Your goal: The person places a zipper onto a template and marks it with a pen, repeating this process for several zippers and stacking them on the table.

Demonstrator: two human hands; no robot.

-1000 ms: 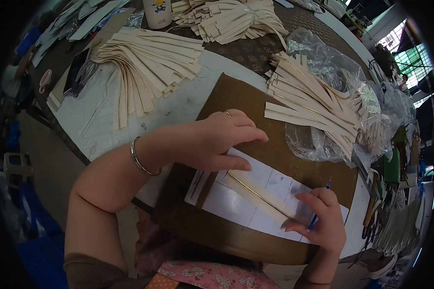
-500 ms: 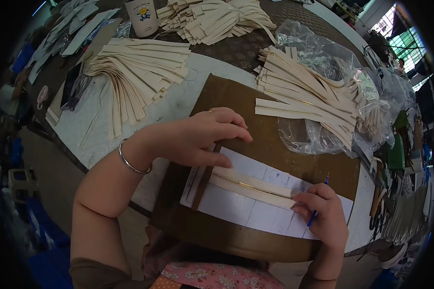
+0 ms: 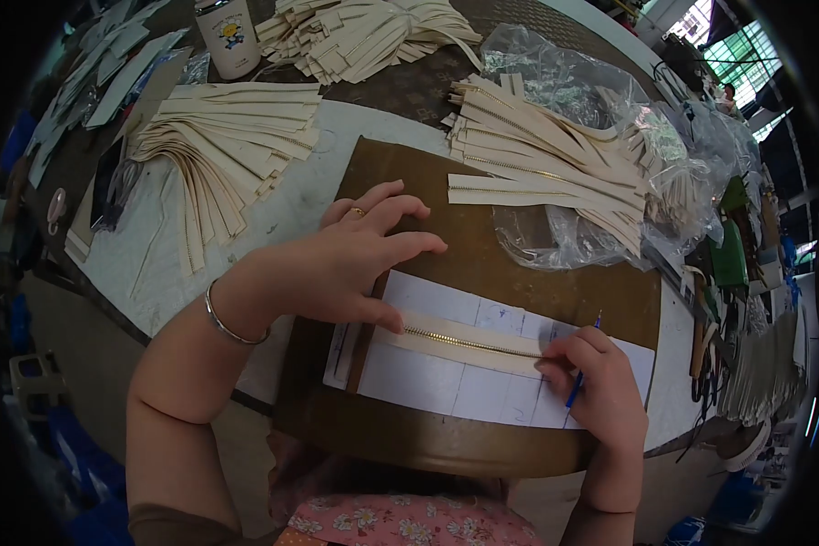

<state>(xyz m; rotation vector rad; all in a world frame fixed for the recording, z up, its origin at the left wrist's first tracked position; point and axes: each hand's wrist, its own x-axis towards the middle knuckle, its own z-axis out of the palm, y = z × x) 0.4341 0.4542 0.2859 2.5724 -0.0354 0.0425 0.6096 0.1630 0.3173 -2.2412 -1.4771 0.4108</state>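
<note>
A cream zipper (image 3: 469, 344) with gold teeth lies lengthwise across a white paper sheet (image 3: 419, 387) marked with pen lines. My left hand (image 3: 337, 264) is spread above the sheet's left part, and its thumb tip rests at the zipper's left end. At the other end, my right hand (image 3: 601, 382) pinches the zipper between thumb and fingers. A blue pen (image 3: 574, 389) is tucked in that same hand, pointing up and down. Along the sheet's left side runs a brown strip (image 3: 366, 350). Beneath everything is a brown board (image 3: 382, 446).
Zippers lie in a fanned bundle (image 3: 227, 146) at left, a tied bundle (image 3: 364, 36) at the back, and a pile (image 3: 546, 164) on a clear plastic bag (image 3: 555, 241) at right. A decorated cup (image 3: 227, 41) stands at the back. Tools (image 3: 701, 337) crowd the right edge.
The fingers of my left hand have lifted and spread wider, and its thumb has come down at the zipper's left end. My right hand keeps its pinch. The whole view has shifted slightly.
</note>
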